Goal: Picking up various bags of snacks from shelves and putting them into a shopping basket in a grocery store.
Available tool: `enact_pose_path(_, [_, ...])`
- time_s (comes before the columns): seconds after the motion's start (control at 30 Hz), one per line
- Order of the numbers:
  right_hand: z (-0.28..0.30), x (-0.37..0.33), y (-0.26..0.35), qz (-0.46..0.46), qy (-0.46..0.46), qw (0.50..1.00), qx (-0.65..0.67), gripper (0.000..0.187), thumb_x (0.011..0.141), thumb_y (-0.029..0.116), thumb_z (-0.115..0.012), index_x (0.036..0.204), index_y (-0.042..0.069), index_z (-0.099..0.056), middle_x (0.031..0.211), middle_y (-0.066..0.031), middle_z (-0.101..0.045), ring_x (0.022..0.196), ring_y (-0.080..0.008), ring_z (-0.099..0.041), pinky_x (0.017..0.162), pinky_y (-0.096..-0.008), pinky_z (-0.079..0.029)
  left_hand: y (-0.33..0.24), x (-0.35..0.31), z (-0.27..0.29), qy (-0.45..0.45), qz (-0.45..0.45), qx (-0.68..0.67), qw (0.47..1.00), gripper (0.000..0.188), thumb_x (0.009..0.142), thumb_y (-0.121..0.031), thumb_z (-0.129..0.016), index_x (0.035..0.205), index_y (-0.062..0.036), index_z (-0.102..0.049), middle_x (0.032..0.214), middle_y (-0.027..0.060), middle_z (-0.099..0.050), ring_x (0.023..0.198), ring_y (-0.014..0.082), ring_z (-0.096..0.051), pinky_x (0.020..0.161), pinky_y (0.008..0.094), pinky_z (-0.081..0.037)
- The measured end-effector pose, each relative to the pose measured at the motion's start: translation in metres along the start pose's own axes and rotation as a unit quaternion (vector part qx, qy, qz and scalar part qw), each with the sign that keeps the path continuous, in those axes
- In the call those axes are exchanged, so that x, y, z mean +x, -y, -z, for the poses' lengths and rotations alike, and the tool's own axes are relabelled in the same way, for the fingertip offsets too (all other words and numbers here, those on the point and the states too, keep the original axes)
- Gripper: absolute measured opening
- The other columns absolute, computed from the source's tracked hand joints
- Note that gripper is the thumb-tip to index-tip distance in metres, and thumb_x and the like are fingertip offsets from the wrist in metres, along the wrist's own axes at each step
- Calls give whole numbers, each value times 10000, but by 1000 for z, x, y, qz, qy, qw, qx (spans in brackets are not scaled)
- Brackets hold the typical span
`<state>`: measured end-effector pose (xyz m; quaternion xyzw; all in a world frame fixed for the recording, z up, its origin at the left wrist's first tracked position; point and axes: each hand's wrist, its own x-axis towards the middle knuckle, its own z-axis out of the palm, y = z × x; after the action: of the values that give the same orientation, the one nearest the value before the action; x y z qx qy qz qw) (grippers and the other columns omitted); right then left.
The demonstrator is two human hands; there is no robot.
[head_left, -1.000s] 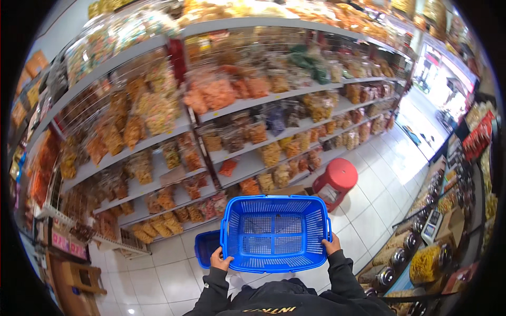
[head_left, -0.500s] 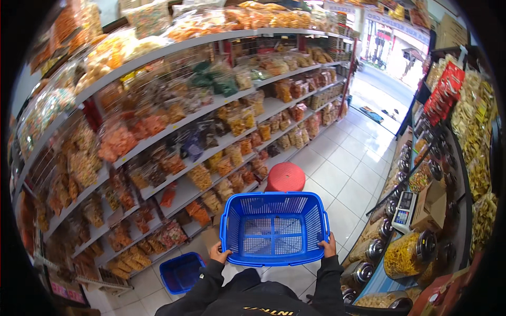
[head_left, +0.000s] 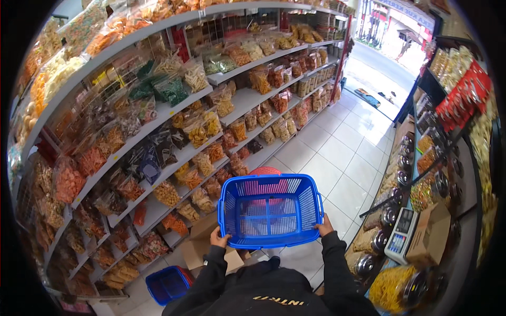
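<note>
I see the blue basket [head_left: 274,239] held out above the tiled floor [head_left: 329,152], its mesh base visible; a clear jar [head_left: 414,288] contains yellow snacks [head_left: 386,288]. The left hand [head_left: 219,238] and right hand [head_left: 324,226] close firmly on the basket's opposite sides.

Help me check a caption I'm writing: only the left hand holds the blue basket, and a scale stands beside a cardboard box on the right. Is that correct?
Not quite. The right hand holds the blue basket too, at its right end, as the head view shows. The left hand does hold it, and the scale stands beside a cardboard box on the right.
</note>
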<state>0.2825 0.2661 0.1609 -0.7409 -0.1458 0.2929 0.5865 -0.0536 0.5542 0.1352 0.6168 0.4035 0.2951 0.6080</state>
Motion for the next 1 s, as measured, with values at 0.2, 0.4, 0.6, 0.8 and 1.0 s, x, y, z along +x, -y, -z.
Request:
enact_pose_path(0.2, [12,152,8,25,20,996,-79,653,647,-128,-535,1255,77,-418,930,-141,-612,789,-232,-623,671,-323,-515,58,69,-56,-85,-35,5,996,314,664,55,-655,975,29,-616,848,88,-654,761,170,-633,706,295,-523])
enact_pose_path(0.4, [-14,274,16,18,116,988,-102,662,656,-163,-492,1254,113,-418,910,-135,-617,756,-220,-627,667,-322,-513,42,108,-109,-135,43,-81,987,320,728,76,-636,1044,44,-595,905,98,-667,794,164,-638,753,290,-524])
enact_pose_path(0.6, [-26,399,-20,22,201,970,-134,623,673,-150,-494,1231,117,-423,864,-122,-608,709,-208,-616,624,-320,-506,73,149,-154,-197,53,14,979,305,766,-39,-715,1032,49,-596,884,125,-668,781,174,-637,724,303,-525])
enact_pose_path(0.8, [-31,470,-47,-10,243,957,-160,559,717,-99,-503,1231,109,-426,927,-131,-606,782,-231,-624,700,-323,-504,95,164,-226,-363,245,64,897,390,751,-141,-762,1052,41,-591,899,143,-646,814,212,-623,733,347,-513])
enact_pose_path(1.0, [-27,514,-51,43,293,938,-178,550,734,-83,-493,1252,81,-408,999,-128,-610,931,-250,-622,827,-330,-489,140,180,-271,-438,294,44,848,398,768,-128,-740,1100,24,-583,952,158,-647,850,241,-633,760,362,-514])
